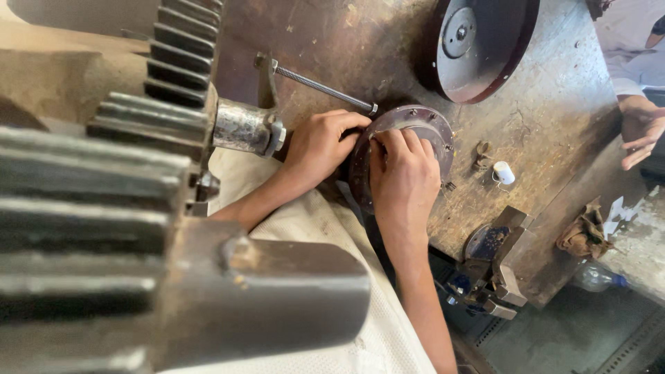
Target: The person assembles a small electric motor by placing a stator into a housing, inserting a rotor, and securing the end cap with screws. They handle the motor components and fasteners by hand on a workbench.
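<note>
Item, nearest the camera: large toothed steel gear [104, 180] on a thick shaft [263, 298], filling the lower left and blocking that side of the view. A smaller shaft end with a nut [246, 128] projects from the gear toward the hands.

Item: cream-coloured cloth [325, 235] under both forearms.

Item: left hand [320, 147], fingers curled over the left rim of a round dark metal disc [436, 135]; closed on that rim. Right hand [404, 176], lying flat on the disc's face with fingers together and fingertips at its upper edge; pressed on it, whether it clamps anything cannot be told. The disc lies flat on the worn wooden table [540, 118], near the front edge, its studded rim showing at top and right.

Item: threaded rod [322, 88] with a bracket, just behind the left hand, its tip touching the disc's upper rim.

Item: small white spool [504, 172] and a small metal fitting [482, 154], right of the disc; bare table around them.

Item: metal clamp-like tool [495, 260] hanging at the table's front edge, right of the right forearm. Crumpled brown rag [585, 235] and a clear plastic bottle [599, 278] beyond, at lower right.

Item, far: large dark red-rimmed wheel [478, 45], leaning at the table's back. Another person's hand [641, 135] at the far right edge, open, well apart from the disc.
</note>
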